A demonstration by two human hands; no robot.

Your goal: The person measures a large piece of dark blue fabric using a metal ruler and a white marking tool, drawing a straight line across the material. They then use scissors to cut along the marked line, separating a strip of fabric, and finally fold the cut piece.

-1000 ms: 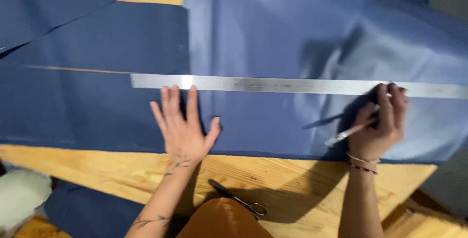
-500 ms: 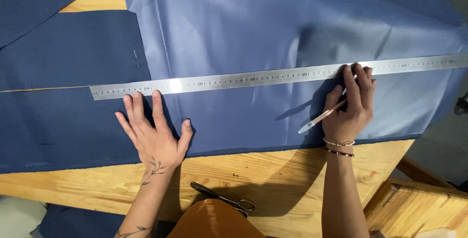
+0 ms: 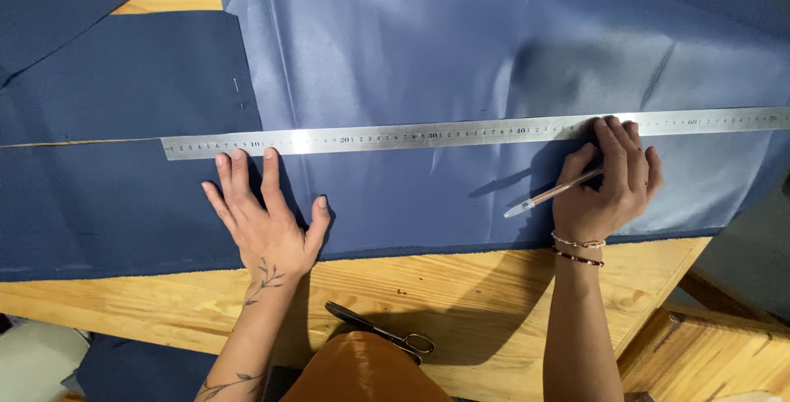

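Both hands (image 3: 265, 219) (image 3: 611, 190) press blue fabric (image 3: 428, 65) beneath steel ruler (image 3: 461, 132).

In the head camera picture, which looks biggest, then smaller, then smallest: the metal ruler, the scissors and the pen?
1. Metal ruler: by far the longest, running across the blue cloth.
2. Scissors and pen in the right hand: they look about alike, and both are partly hidden, so I won't rank them.
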